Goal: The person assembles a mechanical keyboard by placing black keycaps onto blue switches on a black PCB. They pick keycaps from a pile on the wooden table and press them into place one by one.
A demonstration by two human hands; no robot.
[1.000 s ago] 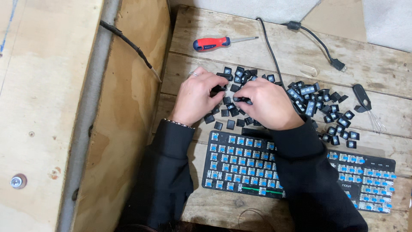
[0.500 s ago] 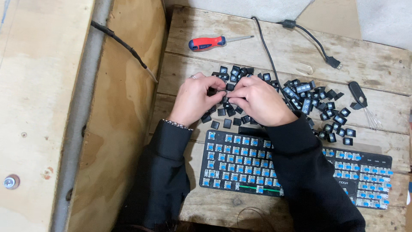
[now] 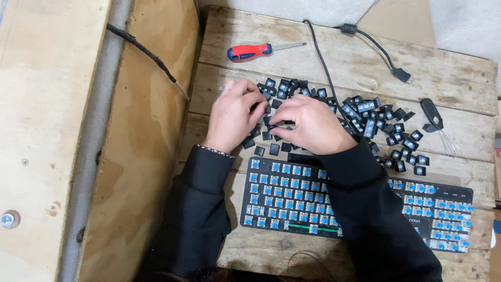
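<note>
Here both hands (image 3: 276,117) rest among loose black keycaps (image 3: 365,117) above keyboard (image 3: 282,196)

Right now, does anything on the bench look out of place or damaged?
Yes. The keyboard has no caps, so its blue switches are bare. The black keycaps lie loose on the wooden table, some tipped over. Both the left hand and right hand rest among them. Nothing looks broken.
</note>
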